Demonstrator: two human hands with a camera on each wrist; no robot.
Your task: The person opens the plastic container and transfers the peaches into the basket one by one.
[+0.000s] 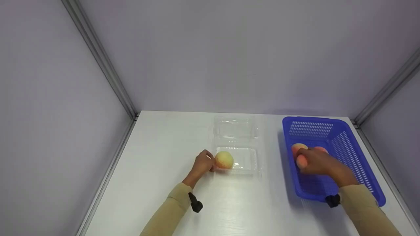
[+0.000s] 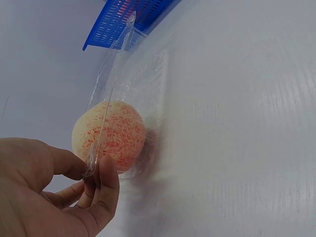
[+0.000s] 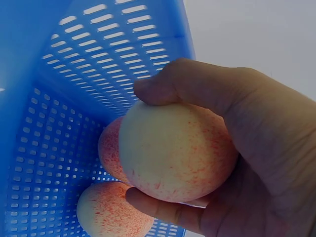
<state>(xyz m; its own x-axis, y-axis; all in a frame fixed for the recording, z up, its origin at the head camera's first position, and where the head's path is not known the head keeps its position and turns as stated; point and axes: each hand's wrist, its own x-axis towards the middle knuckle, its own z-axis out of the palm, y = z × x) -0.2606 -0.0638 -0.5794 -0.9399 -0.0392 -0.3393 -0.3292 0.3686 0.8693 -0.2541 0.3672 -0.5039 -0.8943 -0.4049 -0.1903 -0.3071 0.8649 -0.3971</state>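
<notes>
My left hand (image 1: pixel 204 162) pinches the near-left rim of a clear plastic clamshell box (image 1: pixel 246 160) between thumb and fingers. One yellow and red peach (image 1: pixel 224 159) sits in the left part of that box, right beside the fingertips. The hinged lid (image 1: pixel 235 127) lies folded back, away from me. Over in the blue basket (image 1: pixel 311 188), my right hand (image 1: pixel 318 163) grips a pale peach with red speckles (image 3: pixel 175 150), thumb on one side and fingers on the other. Two more peaches show below it, one redder peach (image 3: pixel 109 148) and one paler peach (image 3: pixel 113 210).
The perforated basket stands at the right of the white table (image 1: pixel 157 141). Grey panels enclose the table at the back and both sides, with metal rails (image 1: pixel 108 72) at the corners. A black wrist strap piece (image 1: pixel 196 203) hangs by the left sleeve.
</notes>
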